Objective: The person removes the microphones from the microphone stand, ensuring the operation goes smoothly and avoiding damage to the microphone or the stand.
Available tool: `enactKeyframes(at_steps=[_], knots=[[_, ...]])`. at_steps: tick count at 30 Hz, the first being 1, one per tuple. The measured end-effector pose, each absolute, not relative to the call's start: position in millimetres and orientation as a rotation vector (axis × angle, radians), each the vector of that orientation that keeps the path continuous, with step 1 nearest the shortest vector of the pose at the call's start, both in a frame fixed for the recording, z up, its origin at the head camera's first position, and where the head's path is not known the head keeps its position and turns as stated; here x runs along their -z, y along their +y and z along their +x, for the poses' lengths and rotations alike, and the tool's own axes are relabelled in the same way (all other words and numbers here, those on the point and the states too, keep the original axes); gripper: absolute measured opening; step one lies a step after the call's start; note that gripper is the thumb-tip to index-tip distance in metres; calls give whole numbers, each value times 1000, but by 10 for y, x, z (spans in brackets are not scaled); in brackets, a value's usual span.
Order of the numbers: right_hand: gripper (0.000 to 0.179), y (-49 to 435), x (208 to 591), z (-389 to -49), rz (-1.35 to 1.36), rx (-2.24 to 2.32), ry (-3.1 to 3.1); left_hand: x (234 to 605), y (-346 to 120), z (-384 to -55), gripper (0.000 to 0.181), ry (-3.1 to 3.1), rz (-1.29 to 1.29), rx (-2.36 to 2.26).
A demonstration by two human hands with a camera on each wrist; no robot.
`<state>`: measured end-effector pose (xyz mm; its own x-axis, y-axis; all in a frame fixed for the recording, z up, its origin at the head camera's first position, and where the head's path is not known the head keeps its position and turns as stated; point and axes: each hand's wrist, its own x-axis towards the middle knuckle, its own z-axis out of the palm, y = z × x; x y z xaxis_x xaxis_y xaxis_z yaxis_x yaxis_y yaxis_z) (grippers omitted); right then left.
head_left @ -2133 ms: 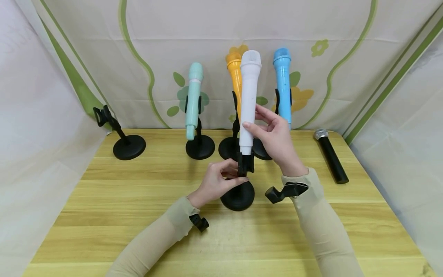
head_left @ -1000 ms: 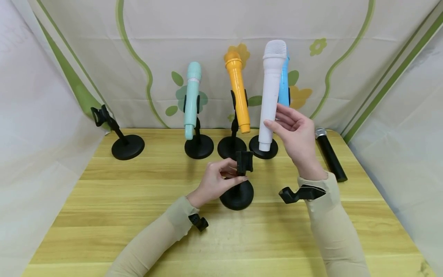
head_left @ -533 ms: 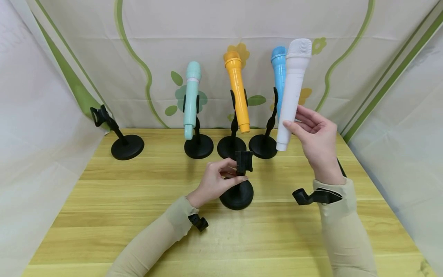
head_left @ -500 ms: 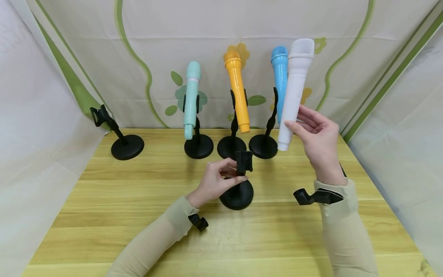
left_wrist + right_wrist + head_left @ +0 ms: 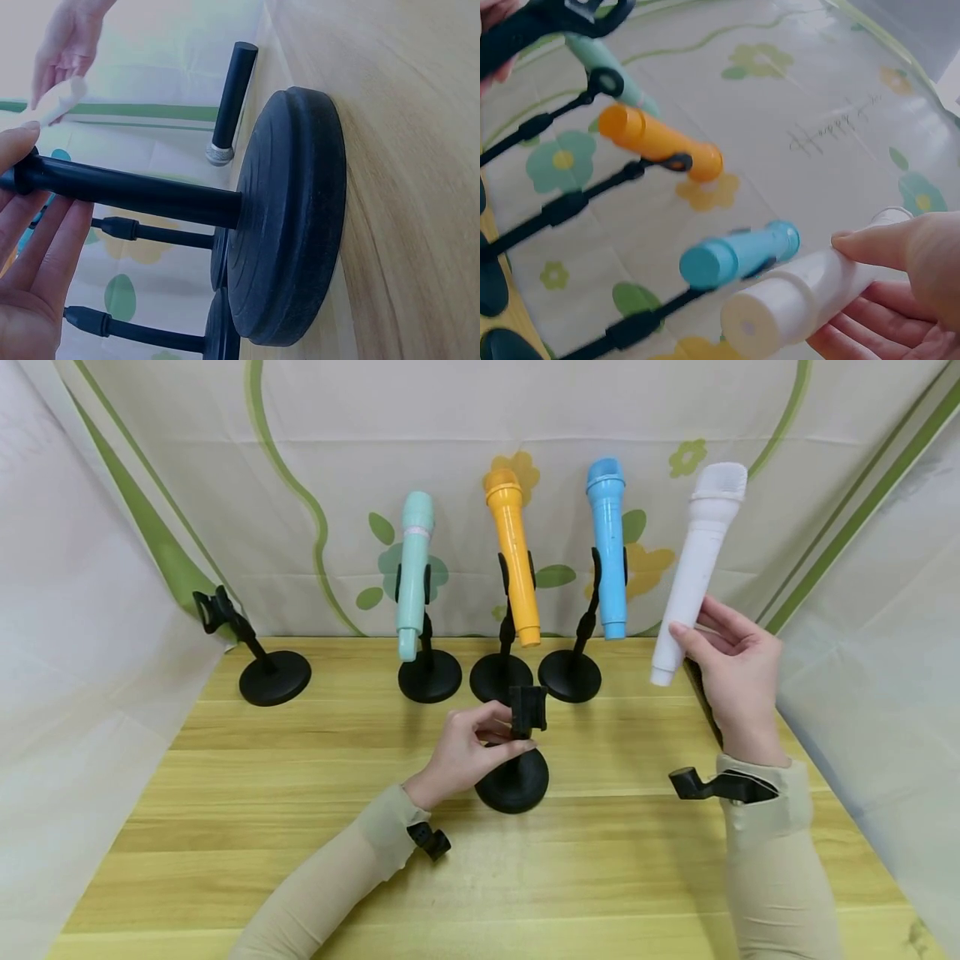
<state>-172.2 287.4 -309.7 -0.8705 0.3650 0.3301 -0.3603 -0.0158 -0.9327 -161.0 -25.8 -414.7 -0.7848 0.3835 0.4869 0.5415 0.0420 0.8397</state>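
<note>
My right hand (image 5: 742,685) holds a white microphone (image 5: 695,564) between thumb and fingers near its lower end. The microphone is raised above the table's right side, head up and leaning right; its flat bottom end faces the camera in the right wrist view. With thumb and fingers, my left hand (image 5: 461,752) grips the stem of a black desktop microphone stand (image 5: 513,787) at mid-table. The round base of that stand rests on the wood, and the clip at its top holds nothing. In the left wrist view the stem (image 5: 150,193) runs between thumb and fingers.
Along the back, stands hold a mint microphone (image 5: 414,572), an orange microphone (image 5: 516,560) and a blue microphone (image 5: 609,552). Another stand (image 5: 274,678) with a bare clip is at back left. A black microphone (image 5: 235,97) lies at right, mostly behind my right hand in the head view.
The white microphone has come up off the clip of the front stand. My right hand has carried it rightward, past the blue one, tilting it more. My left hand has stayed on the stem.
</note>
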Motion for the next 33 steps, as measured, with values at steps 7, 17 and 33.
enactKeyframes(at_steps=[7, 17, 33], knots=[[51, 3154, 3244, -1801, -127, -1956, -1777, 4268, -273, -1693, 22, -2137, -1018, 1857], [59, 3492, 3495, -1885, -346, -1844, -1988, 4207, -259, -1648, 23, -2146, -986, 1854], [64, 3757, 4034, -1951, -561, -1512, -2427, 3967, -265, -1515, 22, -2140, -985, 1856]])
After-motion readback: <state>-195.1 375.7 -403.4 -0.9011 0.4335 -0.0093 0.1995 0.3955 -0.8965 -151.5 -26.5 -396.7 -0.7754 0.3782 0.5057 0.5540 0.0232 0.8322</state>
